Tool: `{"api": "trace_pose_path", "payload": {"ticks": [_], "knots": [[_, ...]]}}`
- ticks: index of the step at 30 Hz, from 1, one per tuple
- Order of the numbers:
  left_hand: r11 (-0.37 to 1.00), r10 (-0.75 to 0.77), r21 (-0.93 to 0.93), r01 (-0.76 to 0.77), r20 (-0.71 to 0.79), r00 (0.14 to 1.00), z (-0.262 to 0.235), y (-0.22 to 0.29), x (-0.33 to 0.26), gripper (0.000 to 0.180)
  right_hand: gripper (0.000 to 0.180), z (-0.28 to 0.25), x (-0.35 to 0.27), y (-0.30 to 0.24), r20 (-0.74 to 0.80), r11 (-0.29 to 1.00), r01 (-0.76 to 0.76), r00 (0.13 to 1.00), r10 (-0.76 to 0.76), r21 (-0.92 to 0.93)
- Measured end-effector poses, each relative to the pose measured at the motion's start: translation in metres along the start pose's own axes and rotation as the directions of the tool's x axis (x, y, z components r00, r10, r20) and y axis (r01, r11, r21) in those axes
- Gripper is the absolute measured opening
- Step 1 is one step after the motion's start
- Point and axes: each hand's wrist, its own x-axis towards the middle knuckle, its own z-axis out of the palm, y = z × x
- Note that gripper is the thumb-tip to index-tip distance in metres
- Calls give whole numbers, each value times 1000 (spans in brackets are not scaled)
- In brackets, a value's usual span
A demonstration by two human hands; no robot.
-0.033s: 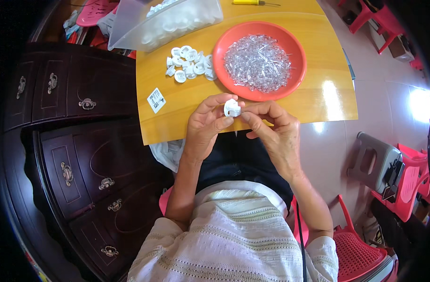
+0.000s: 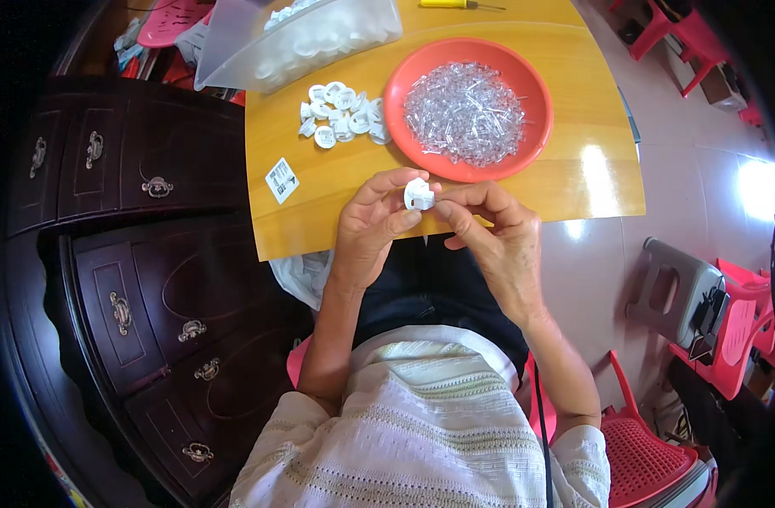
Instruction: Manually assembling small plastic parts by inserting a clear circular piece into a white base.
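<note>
Between the thumb and fingers of my left hand [image 2: 372,222] is a small white round plastic fitting [image 2: 419,196], held just above the table's near edge. My right hand [image 2: 494,227] pinches with thumb and forefinger at the fitting's right end; whatever those fingertips hold is too small or too hidden to make out. Just beyond my hands stands a red round plate [image 2: 536,152], heaped with small clear plastic pieces [image 2: 464,110]. Left of that plate lies a loose pile of similar white fittings [image 2: 343,110].
A translucent bin [image 2: 235,51] of more white fittings stands at the table's far left. A yellow-handled screwdriver [image 2: 447,4] lies at the back. There is a white label [image 2: 282,180] on the yellow table [image 2: 320,229]. Dark wooden drawers [image 2: 150,279] flank the left; a grey stool [image 2: 677,288] is at right.
</note>
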Motion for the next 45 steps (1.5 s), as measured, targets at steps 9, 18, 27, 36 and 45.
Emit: {"api": "trace_pose_path", "payload": {"ticks": [9,18,27,36,45], "knots": [[1000,-17,22,17,-4,1000,-1,0,0,45,13,-2,0,-1,17,999,-5,1000,5,-37],[999,-36,-29,36,-9,999,4,2,0,43,13,-2,0,-2,5,996,-80,997,80,29],[999,-48,10,48,-30,998,3,4,0,43,13,-3,0,-4,15,998,-25,1000,25,-52],[998,-53,39,54,-22,998,5,5,0,40,10,-2,0,1,-14,999,28,999,-29,-24],[997,-59,40,60,-26,998,5,5,-1,40,10,-3,0,0,-1,999,24,1000,-24,-49]]}}
